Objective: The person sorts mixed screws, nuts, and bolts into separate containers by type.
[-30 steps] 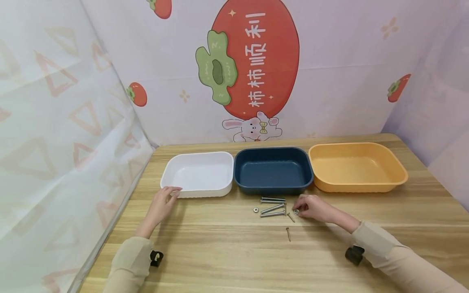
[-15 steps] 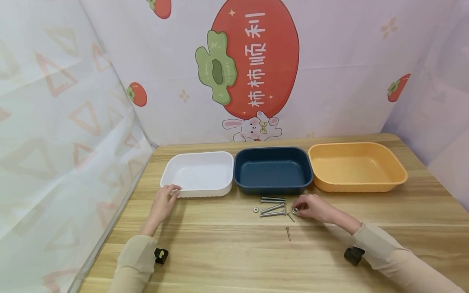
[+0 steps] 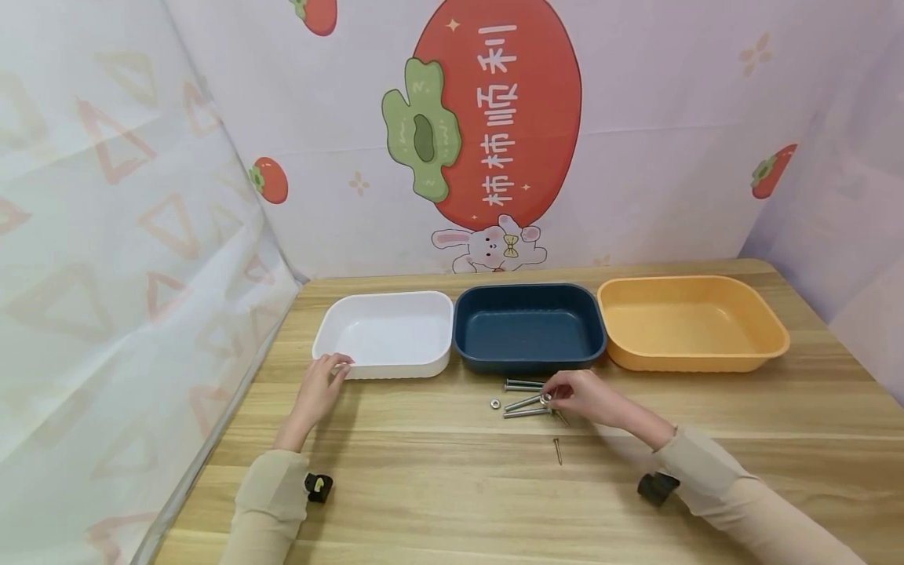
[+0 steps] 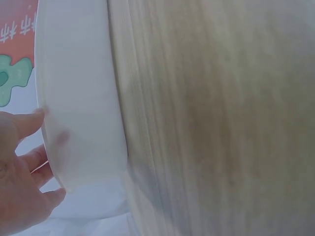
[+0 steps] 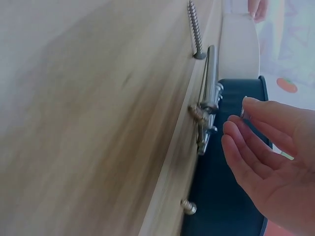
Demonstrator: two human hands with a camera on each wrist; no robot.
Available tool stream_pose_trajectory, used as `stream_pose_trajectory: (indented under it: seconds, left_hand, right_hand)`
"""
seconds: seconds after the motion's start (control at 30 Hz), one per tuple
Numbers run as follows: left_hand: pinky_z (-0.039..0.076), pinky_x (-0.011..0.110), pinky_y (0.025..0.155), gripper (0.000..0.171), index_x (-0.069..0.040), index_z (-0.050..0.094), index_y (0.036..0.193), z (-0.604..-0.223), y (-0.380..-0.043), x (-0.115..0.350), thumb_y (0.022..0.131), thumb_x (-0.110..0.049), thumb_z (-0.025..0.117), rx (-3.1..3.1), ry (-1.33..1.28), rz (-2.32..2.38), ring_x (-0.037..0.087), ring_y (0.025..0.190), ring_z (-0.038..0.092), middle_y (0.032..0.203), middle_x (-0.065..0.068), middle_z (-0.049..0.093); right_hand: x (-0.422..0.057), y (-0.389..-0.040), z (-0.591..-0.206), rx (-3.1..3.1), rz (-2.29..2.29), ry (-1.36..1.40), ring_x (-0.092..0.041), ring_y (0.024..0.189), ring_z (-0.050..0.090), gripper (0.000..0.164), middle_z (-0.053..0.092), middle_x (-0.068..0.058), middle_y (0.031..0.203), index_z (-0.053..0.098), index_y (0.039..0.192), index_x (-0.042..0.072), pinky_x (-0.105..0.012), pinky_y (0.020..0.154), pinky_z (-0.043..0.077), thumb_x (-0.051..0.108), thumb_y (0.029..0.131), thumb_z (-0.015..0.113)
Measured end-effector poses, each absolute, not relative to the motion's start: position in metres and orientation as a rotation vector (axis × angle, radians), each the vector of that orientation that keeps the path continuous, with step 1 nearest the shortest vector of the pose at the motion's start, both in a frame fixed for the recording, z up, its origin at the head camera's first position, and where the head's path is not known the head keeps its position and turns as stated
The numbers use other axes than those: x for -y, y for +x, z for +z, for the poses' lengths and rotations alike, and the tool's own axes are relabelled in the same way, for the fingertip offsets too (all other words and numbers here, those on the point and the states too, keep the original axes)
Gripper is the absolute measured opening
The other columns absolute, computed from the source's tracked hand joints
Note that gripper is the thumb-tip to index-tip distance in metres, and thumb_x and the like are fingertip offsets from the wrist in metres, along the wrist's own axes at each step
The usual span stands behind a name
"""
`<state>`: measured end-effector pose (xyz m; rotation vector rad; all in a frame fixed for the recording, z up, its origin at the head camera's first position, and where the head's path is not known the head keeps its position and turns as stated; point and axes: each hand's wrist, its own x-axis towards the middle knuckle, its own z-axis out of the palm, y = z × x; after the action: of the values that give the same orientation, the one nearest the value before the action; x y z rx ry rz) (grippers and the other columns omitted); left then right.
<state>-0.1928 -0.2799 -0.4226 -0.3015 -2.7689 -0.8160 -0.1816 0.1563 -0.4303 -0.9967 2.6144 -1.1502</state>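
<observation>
In the head view, my left hand (image 3: 318,396) holds the front left corner of the white tray (image 3: 402,369). The left wrist view shows the thumb and fingers at the tray's rim (image 4: 40,88). My right hand (image 3: 582,396) pinches a small metal nut (image 3: 545,399) between thumb and fingertips, above several bolts (image 3: 524,413) on the table. The same nut (image 5: 243,113) is partly hidden by the thumb in the right wrist view. Another nut (image 3: 495,404) lies left of the bolts. One screw (image 3: 558,451) lies nearer me; another screw (image 3: 562,418) is beside the bolts.
A dark blue tray (image 3: 530,366) stands right of the white one, and a yellow tray (image 3: 692,363) right of that. All three line the back of the wooden table (image 3: 438,486). A printed cloth (image 3: 332,227) hangs behind.
My right hand has picked the nut off the table and moved left with it, over the bolts. My left hand stays at the white tray's corner; its forearm has shifted slightly right.
</observation>
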Motion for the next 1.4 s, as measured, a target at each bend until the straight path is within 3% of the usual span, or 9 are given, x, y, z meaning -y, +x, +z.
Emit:
stream_pose_trajectory:
  seconds: [0.6, 1.4]
  left_hand:
    - [0.034, 0.046, 0.077, 0.009, 0.001, 0.057, 0.092, -0.426, -0.193, 0.278, 0.084, 0.000, 0.054, 2.717, -0.335, -0.755, 0.036, 0.085, 0.046, 0.084, 0.017, 0.054]
    - [0.032, 0.045, 0.079, 0.010, 0.000, 0.056, 0.094, -0.426, -0.195, 0.279, 0.085, 0.000, 0.052, 2.748, -0.331, -0.749, 0.034, 0.085, 0.046, 0.085, 0.017, 0.054]
  right_hand:
    - [-0.110, -0.185, -0.421, -2.604, -1.185, -1.032, -0.009, 0.075, 0.055, 0.016, 0.063, -0.002, 0.087, 0.065, 0.095, 0.002, -0.021, 0.066, 0.047, 0.006, 0.080, 0.063]
    - [-0.037, -0.199, -0.405, -2.503, -1.413, -0.955, -0.010, 0.075, 0.055, 0.017, 0.063, -0.003, 0.085, 0.065, 0.097, 0.003, -0.019, 0.066, 0.047, 0.009, 0.081, 0.062]
